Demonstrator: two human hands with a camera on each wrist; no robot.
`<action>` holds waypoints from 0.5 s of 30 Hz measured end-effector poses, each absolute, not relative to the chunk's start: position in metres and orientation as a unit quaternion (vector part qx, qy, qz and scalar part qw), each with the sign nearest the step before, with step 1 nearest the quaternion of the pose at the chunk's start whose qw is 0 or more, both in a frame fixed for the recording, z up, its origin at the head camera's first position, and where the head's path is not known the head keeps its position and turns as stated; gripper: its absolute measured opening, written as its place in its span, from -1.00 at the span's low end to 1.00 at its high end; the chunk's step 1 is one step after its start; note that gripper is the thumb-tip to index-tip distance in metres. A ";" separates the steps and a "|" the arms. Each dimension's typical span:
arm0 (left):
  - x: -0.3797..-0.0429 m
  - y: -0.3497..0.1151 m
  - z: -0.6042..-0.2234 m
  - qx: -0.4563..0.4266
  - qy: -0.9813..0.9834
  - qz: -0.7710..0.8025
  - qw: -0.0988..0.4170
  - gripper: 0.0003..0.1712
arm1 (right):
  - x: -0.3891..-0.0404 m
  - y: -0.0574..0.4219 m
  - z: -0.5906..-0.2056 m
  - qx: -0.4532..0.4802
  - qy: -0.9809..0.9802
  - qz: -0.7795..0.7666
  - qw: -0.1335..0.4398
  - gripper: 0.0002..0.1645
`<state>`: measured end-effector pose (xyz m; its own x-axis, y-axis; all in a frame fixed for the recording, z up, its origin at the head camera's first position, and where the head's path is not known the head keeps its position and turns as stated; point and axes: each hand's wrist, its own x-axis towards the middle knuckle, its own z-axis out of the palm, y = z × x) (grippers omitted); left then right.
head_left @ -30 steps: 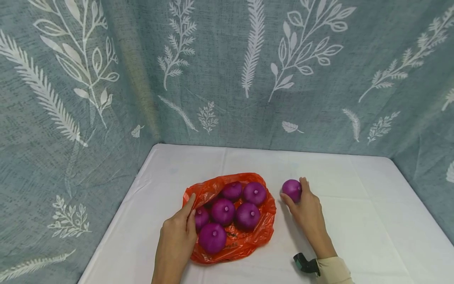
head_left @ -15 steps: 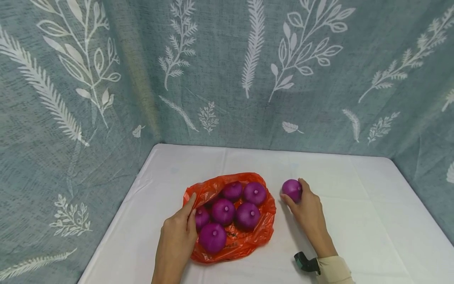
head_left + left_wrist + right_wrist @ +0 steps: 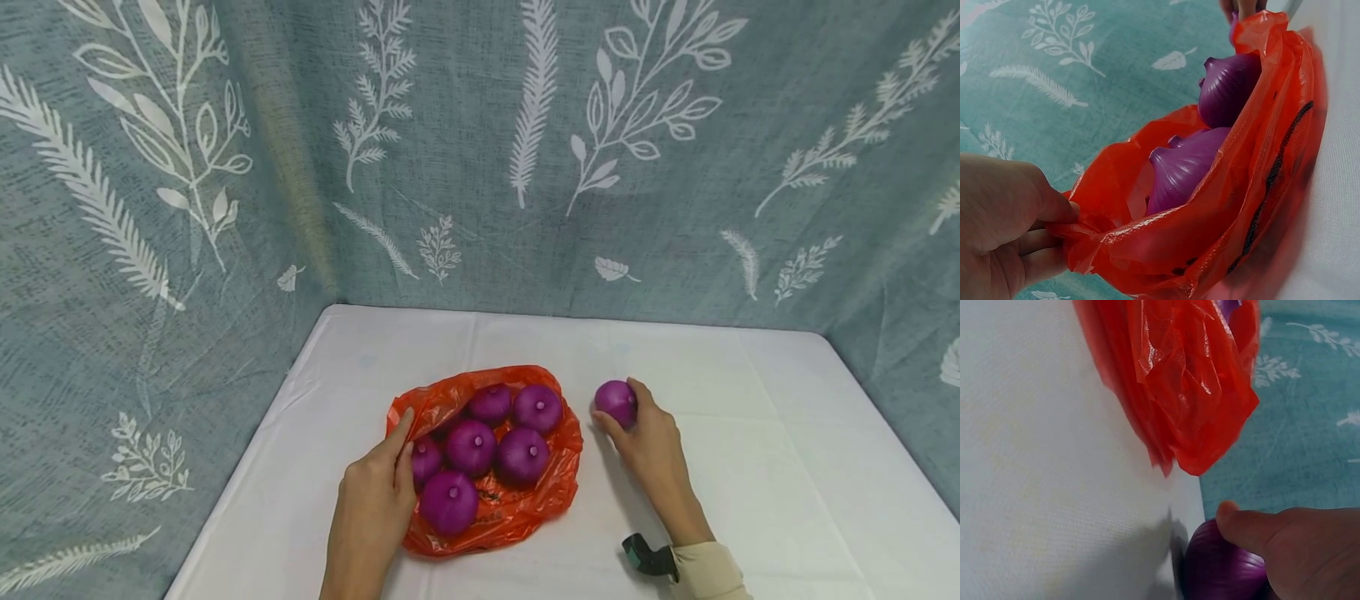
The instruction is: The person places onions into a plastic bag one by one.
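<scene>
A red plastic bag [image 3: 525,525] lies with its mouth open on the white table, holding several purple onions [image 3: 472,447]. My left hand [image 3: 372,492] pinches the bag's left rim between thumb and fingers; the left wrist view shows the crumpled plastic in the fingertips [image 3: 1067,211]. To the right of the bag, my right hand [image 3: 655,442] grips a single purple onion [image 3: 616,404], thumb on its near left side and fingers round its right. In the right wrist view the thumb presses on this onion [image 3: 1219,565], which sits at the table surface.
The white cloth-covered table [image 3: 765,467] reaches back to a teal curtain [image 3: 480,167] with white leaf prints. That curtain also hangs along the left and right sides. A black wrist camera mount [image 3: 647,557] sticks out from the right wrist beside a beige sleeve [image 3: 705,571].
</scene>
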<state>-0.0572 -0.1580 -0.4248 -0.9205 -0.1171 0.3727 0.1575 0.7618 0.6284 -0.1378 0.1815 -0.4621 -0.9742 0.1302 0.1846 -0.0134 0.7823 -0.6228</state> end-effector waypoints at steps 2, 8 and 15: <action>-0.057 -0.158 -0.424 -0.011 -0.918 -0.345 0.198 -0.45 | -0.137 0.182 -0.462 -0.028 -0.937 0.330 0.112 -0.02; -0.057 -0.157 -0.423 -0.011 -0.917 -0.347 0.196 -0.45 | -0.136 0.183 -0.458 -0.015 -0.935 0.330 0.128 -0.06; -0.057 -0.157 -0.422 -0.011 -0.917 -0.348 0.194 -0.45 | -0.132 0.179 -0.447 0.012 -0.928 0.333 0.164 -0.09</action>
